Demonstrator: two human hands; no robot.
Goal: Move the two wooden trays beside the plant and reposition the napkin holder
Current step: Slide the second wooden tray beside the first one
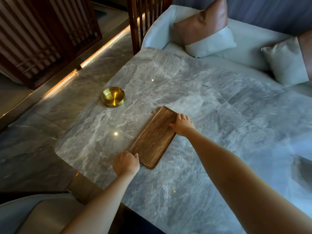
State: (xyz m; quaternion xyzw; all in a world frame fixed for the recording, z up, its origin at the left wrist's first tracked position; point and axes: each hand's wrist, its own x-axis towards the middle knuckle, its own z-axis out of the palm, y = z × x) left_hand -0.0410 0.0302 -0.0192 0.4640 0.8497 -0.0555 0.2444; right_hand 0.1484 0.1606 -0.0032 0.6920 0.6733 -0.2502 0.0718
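One long wooden tray (154,137) lies flat on the grey marble table (211,102), slanted from near left to far right. My left hand (126,163) grips its near left corner, thumb on the rim. My right hand (183,124) holds the far right edge, fingers curled over the rim. No second tray, plant or napkin holder shows in this view.
A round brass ashtray (113,97) stands on the table to the far left of the tray. A pale sofa with cushions (209,31) runs along the table's far side. A grey chair (38,215) sits at the near left. A blurred dark object (302,169) lies at the right edge.
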